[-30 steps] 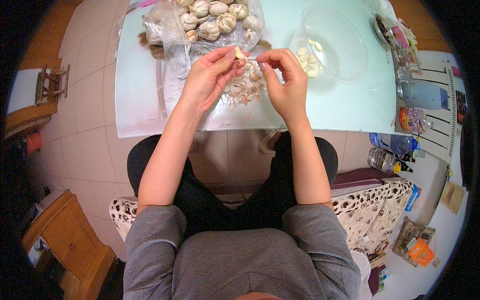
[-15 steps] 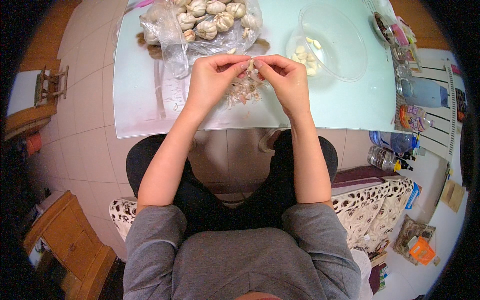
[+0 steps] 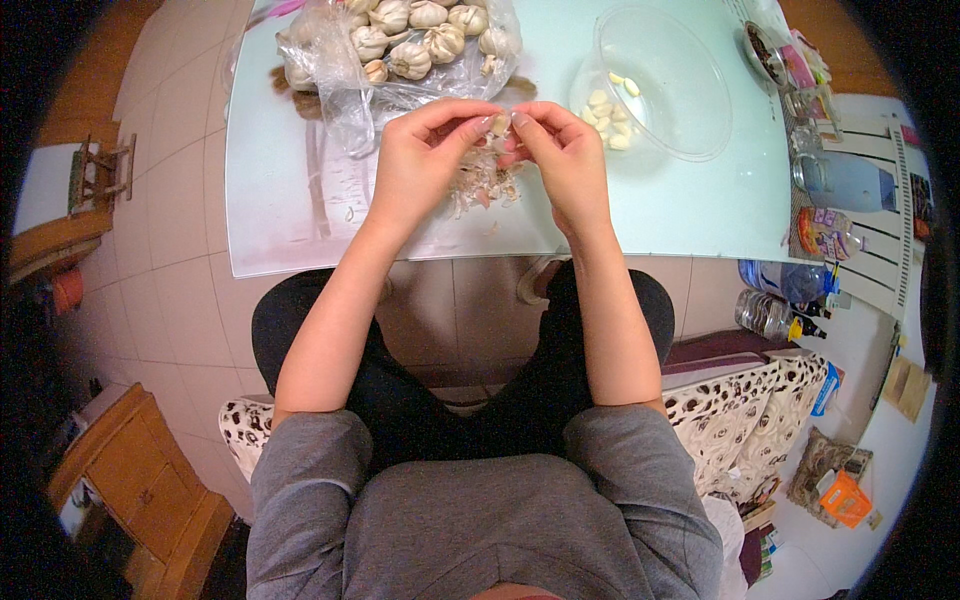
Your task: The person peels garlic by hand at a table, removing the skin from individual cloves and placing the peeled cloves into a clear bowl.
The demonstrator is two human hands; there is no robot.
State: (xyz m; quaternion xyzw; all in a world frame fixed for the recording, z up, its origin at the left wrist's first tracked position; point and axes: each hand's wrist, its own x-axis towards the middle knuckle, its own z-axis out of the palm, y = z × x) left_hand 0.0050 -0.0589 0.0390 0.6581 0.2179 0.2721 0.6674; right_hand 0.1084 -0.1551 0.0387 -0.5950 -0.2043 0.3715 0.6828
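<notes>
Papery skins (image 3: pixel 482 185) lie half hidden under both hands. The left hand (image 3: pixel 418 160) and right hand (image 3: pixel 560 155) pinch one small clove (image 3: pixel 501 124), fingers closed, barely visible. Hands sit as half a second before.

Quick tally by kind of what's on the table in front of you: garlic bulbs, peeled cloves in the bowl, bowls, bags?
Garlic bulbs in the bag: at least 8 showing, more may be hidden
Peeled cloves in the bowl: about 8
Clove between left hand and right hand: 1
Clear bowl: 1
Plastic bag: 1
Skin pile: 1
Total: about 20
</notes>
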